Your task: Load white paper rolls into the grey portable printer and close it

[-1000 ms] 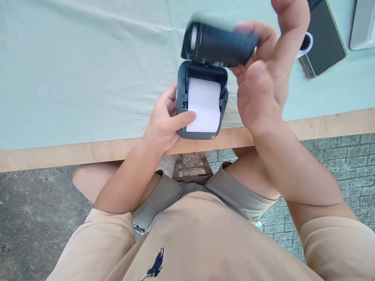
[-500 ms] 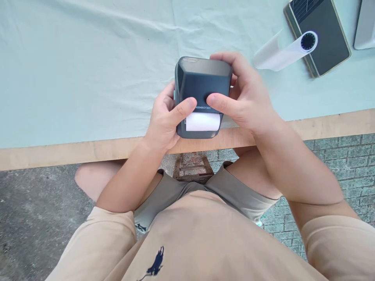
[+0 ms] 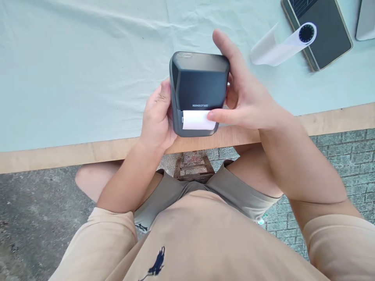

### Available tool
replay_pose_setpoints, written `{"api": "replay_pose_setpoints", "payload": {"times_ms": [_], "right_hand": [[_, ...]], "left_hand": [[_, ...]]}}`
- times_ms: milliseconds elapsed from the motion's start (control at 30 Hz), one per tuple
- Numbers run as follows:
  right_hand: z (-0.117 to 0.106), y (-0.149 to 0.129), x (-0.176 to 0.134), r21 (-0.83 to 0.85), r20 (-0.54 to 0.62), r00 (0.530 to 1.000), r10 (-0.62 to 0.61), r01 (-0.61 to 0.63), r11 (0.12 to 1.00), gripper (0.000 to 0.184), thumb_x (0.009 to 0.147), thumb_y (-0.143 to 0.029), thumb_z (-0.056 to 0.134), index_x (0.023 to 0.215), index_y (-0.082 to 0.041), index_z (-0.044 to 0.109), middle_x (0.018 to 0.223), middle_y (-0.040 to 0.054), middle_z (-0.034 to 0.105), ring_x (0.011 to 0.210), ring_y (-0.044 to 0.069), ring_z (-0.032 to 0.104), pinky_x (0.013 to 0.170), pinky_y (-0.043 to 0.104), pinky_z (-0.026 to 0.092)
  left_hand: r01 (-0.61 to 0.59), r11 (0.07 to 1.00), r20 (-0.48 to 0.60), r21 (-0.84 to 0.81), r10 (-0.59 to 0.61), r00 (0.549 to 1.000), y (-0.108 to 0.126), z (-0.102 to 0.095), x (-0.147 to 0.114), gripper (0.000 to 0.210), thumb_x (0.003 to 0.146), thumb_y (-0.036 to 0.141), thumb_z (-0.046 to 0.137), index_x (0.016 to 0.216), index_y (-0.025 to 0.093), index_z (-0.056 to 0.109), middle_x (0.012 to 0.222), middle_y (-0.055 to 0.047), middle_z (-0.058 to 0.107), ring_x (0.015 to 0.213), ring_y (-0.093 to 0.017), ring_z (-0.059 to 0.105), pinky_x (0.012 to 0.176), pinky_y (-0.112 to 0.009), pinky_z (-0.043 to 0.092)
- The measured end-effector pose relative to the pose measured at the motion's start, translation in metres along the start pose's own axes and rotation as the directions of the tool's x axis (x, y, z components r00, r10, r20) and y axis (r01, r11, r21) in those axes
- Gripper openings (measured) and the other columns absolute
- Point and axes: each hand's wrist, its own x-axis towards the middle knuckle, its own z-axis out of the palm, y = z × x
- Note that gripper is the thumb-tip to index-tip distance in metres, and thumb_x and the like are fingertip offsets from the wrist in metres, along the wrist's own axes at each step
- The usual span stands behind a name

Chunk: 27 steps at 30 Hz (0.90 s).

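A dark label printer [image 3: 202,86] marked NIIMBOT is held over the near table edge. White label paper [image 3: 195,120] sticks out of its front slot. My left hand [image 3: 158,117] grips the printer's left side, its thumb along that side and the other fingers partly hidden beneath. On the right side, my right hand [image 3: 249,93] holds the printer with bent fingers. Its thumb tip rests on the right end of the label paper, while the index finger stretches up past the upper right corner.
A loose roll of white paper [image 3: 287,47] with a dark core end lies partly over a dark flat device [image 3: 325,39] at the upper right. Beyond it a grey object [image 3: 366,23] is cut off by the frame. Pale cloth [image 3: 82,78] covers the wooden table [image 3: 58,154].
My left thumb has left the printer's front and lies along its side. My right thumb has slid down onto the label paper, and the right index finger has lifted off the top.
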Motion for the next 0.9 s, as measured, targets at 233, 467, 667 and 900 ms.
{"api": "replay_pose_setpoints", "payload": {"times_ms": [233, 467, 667, 900], "right_hand": [[-0.002, -0.012, 0.002, -0.446, -0.488, 0.811, -0.324, 0.088, 0.891, 0.049, 0.069, -0.065, 0.073, 0.087, -0.024, 0.053, 0.082, 0.0017, 0.055, 0.064, 0.012, 0.050, 0.055, 0.028, 0.043], [0.015, -0.022, 0.008, -0.493, -0.565, 0.677, -0.473, 0.183, 0.851, 0.043, 0.099, -0.038, 0.042, 0.060, -0.021, 0.051, 0.052, -0.0007, 0.048, 0.061, 0.014, 0.058, 0.061, 0.028, 0.045], [0.003, -0.019, 0.003, -0.783, -0.167, 0.949, -0.268, 0.037, 0.620, 0.022, 0.079, -0.025, 0.063, 0.101, -0.023, 0.067, 0.095, -0.0011, 0.071, 0.055, 0.009, 0.049, 0.054, 0.029, 0.038], [0.012, -0.044, 0.010, -0.939, -0.195, 0.978, 0.074, -0.208, 0.273, 0.028, 0.083, -0.033, 0.057, 0.110, -0.030, 0.063, 0.088, 0.0010, 0.072, 0.070, 0.022, 0.061, 0.052, 0.032, 0.020]], "left_hand": [[-0.038, 0.999, 0.019, -0.035, 0.039, 0.999, -0.005, -0.001, 0.003, 0.025, 0.094, 0.045, 0.052, 0.096, 0.025, 0.068, 0.100, -0.001, 0.073, 0.118, -0.024, 0.062, 0.095, -0.035, 0.054], [-0.055, 0.995, 0.081, -0.083, 0.061, 0.995, -0.006, 0.002, 0.003, 0.028, 0.098, 0.038, 0.047, 0.096, 0.021, 0.070, 0.097, -0.002, 0.071, 0.095, -0.018, 0.069, 0.085, -0.030, 0.057], [-0.043, 0.993, 0.091, -0.111, 0.053, 0.994, -0.003, 0.005, 0.001, 0.031, 0.100, 0.033, 0.042, 0.094, 0.020, 0.069, 0.091, -0.001, 0.070, 0.092, -0.017, 0.068, 0.087, -0.029, 0.056], [-0.048, 0.993, 0.138, -0.106, 0.062, 0.988, -0.003, 0.008, -0.001, 0.034, 0.102, 0.028, 0.037, 0.097, 0.018, 0.069, 0.089, -0.002, 0.070, 0.088, -0.014, 0.067, 0.092, -0.030, 0.055]]}}
